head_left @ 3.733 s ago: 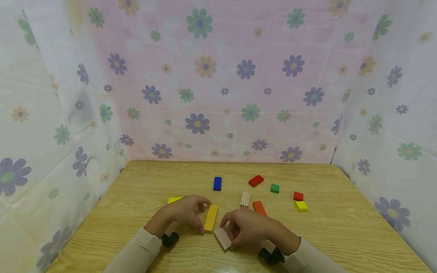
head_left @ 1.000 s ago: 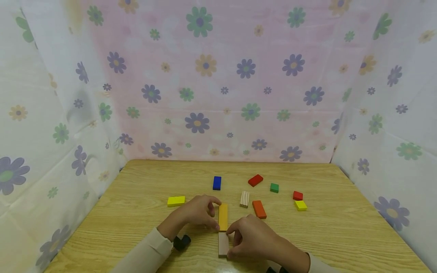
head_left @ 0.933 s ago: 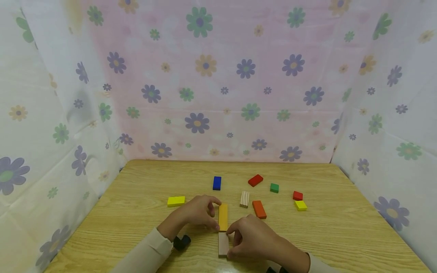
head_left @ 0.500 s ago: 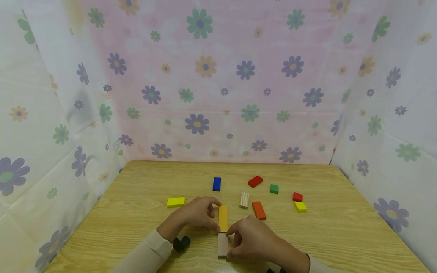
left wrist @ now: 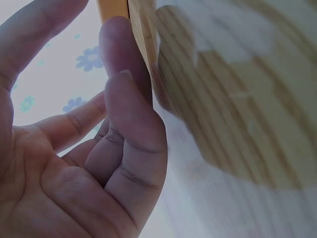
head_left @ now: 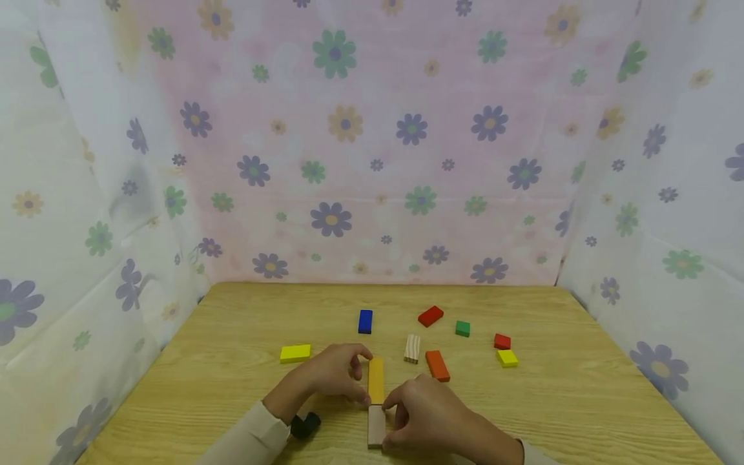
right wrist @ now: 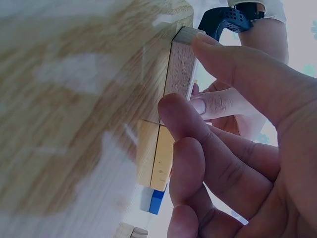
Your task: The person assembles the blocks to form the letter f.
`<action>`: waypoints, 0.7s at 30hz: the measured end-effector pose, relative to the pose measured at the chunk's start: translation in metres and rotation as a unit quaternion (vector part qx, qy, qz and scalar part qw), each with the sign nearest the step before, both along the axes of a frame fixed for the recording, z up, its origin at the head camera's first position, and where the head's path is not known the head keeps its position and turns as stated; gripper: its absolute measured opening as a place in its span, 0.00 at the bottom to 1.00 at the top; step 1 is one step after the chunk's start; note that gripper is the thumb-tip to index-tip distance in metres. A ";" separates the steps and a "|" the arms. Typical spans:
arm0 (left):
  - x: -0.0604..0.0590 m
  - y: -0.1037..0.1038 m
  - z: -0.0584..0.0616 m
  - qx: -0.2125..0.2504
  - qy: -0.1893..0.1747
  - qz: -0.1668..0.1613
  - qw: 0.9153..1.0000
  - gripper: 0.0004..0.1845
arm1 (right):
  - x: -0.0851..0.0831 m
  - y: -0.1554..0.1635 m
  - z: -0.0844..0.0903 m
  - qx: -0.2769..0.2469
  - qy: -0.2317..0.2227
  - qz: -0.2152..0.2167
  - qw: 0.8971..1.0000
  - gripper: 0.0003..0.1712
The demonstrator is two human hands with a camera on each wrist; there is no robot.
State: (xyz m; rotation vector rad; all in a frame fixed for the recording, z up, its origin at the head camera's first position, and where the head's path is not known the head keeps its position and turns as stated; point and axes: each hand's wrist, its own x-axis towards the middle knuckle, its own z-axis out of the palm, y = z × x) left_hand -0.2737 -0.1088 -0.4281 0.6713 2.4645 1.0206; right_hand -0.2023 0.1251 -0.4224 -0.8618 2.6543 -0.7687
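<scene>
The left hand (head_left: 332, 374) lies on the table (head_left: 581, 400) with curled fingertips pinching the long orange-yellow block (head_left: 376, 380) by its left edge and near end. The right hand (head_left: 427, 416) pinches the plain wooden block (head_left: 376, 426) by its long edges, thumb and fingers bent around it. The two blocks lie flat and end to end near the table's front edge, apparently touching, with the wooden one nearer the person. Both look like rigid, light, smooth-faced wood that would likely slide easily on the tabletop. A grip across the long side edges seems the surest hold. Farther out lie a yellow block (head_left: 294, 352) to the left, a blue block (head_left: 365, 321) behind, and a striped block (head_left: 412, 348) and an orange block (head_left: 437, 365) to the right. Beyond these are a red block (head_left: 431, 316), a green cube (head_left: 462, 328), a small red cube (head_left: 502, 341) and a small yellow cube (head_left: 507, 358). No container is in view
</scene>
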 end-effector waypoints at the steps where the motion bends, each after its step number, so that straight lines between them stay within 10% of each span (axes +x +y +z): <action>1: 0.001 0.000 0.000 0.002 -0.002 -0.001 1.000 0.39 | 0.000 0.000 0.000 0.000 0.001 0.000 1.000 0.24; 21: 0.000 0.000 -0.001 -0.002 0.003 0.000 1.000 0.40 | 0.001 0.000 -0.002 0.003 0.016 0.005 1.000 0.24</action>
